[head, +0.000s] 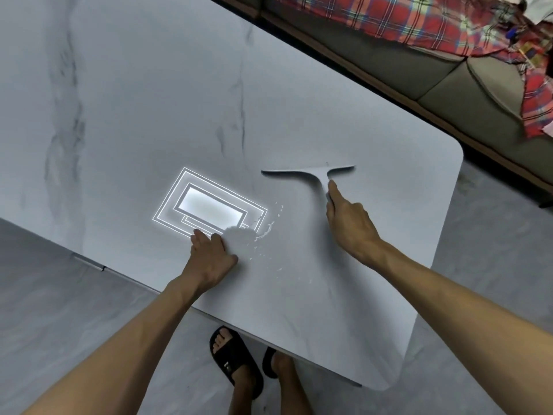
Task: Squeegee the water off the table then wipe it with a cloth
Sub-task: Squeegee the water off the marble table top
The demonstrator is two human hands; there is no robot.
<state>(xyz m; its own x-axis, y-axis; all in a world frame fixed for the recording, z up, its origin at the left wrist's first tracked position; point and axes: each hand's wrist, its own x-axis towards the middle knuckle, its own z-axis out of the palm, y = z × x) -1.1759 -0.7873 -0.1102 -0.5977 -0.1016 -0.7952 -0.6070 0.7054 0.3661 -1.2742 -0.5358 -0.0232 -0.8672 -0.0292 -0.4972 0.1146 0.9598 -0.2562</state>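
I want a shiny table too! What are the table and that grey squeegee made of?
The table looks like polished stone or a stone-look slab: grey veins, and it mirrors a ceiling light. The squeegee is probably matte plastic or silicone: smooth, one grey piece.

Sofa (443,82), olive-grey cushions, dark base, runs from 1 to 3 o'clock. Red plaid blanket (419,19) lies crumpled on sofa at 1 o'clock. Grey marble-look floor (45,295) at 8 and 4 o'clock. Black sandal (236,363) at 6 o'clock, toes showing; second sandal (269,362) just beside it, half hidden.
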